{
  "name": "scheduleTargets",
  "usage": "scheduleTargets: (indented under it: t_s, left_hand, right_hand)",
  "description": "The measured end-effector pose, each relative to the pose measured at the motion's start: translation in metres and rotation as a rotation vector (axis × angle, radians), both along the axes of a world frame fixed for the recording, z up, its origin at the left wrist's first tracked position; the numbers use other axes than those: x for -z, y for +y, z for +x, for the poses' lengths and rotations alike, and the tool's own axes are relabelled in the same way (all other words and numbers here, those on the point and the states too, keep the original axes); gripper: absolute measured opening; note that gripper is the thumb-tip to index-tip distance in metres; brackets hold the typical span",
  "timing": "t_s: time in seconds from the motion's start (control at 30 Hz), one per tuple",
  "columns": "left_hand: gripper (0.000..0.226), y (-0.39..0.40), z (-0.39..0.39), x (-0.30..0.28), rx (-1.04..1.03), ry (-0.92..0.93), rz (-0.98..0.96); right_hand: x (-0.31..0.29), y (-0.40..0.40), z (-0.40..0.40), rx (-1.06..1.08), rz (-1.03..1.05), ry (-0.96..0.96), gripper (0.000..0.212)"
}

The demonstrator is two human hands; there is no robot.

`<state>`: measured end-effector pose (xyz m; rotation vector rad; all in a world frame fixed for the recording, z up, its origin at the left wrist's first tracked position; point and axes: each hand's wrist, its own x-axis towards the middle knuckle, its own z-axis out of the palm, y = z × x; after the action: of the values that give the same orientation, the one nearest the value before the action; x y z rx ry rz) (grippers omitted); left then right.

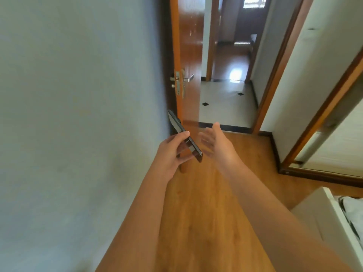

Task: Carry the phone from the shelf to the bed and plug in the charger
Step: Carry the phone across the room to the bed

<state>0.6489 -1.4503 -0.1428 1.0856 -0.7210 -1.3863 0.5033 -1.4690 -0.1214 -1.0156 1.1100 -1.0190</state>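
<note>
Phone [184, 136]: dark, slim, seen nearly edge-on; tilted with its far end up and leftward, near end lower and rightward; carried in the air above the wood floor [206, 213], in front of the open door's lower edge.
Left hand [172, 152]: wrapped around the phone's near half, thumb tip pressed on the upper face, fingers curled beneath; forearm stretched forward from the bottom of the frame.
Right hand [215, 143]: spread and empty, palm turned leftward toward the phone, thumb raised; blurred fingers just beside the phone's near end, contact impossible to judge.
Door [188, 55]: orange-brown, swung open, its edge and metal handle [186, 77] directly beyond the phone.
Left wall [78, 114]: pale, plain, close along the left forearm.
Open room: clear strip of wood floor ahead, ended by a dark threshold [231, 127]; white tiled floor [225, 103] with small black diamonds past the doorway.
Right side: wood-framed mirror panel [324, 134] standing at the floor's right edge.
Lower right corner: white bed edge [337, 216] with pale bedding.
</note>
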Motion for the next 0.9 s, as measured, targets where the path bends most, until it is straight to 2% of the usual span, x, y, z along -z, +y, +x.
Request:
scheduleTargets:
  t_s: [0.07, 0.17, 0.3, 0.53, 0.73, 0.9]
  left_hand:
    - [0.022, -0.011, -0.03, -0.004, 0.051, 0.016, -0.012]
    - [0.01, -0.025, -0.081, -0.01, 0.131, 0.036, -0.036]
    - [0.022, -0.041, -0.147, -0.01, 0.19, 0.019, -0.032]
    - [0.057, -0.066, -0.211, -0.006, 0.235, 0.018, 0.04]
    - [0.04, -0.111, -0.244, -0.003, 0.319, -0.025, 0.025]
    - [0.038, -0.168, -0.262, 0.0, 0.39, -0.009, -0.006]
  right_hand:
    - [-0.002, -0.003, -0.032, 0.043, -0.02, 0.008, 0.062]
    - [-0.006, -0.007, -0.082, 0.09, -0.044, 0.014, 0.062]
    - [-0.009, -0.014, -0.144, 0.149, -0.065, 0.043, 0.061]
    - [0.005, -0.029, -0.212, 0.255, -0.052, 0.02, 0.065]
    - [0.011, -0.062, -0.248, 0.337, -0.017, 0.007, 0.068]
    - [0.011, -0.105, -0.262, 0.396, -0.017, 0.066, 0.071]
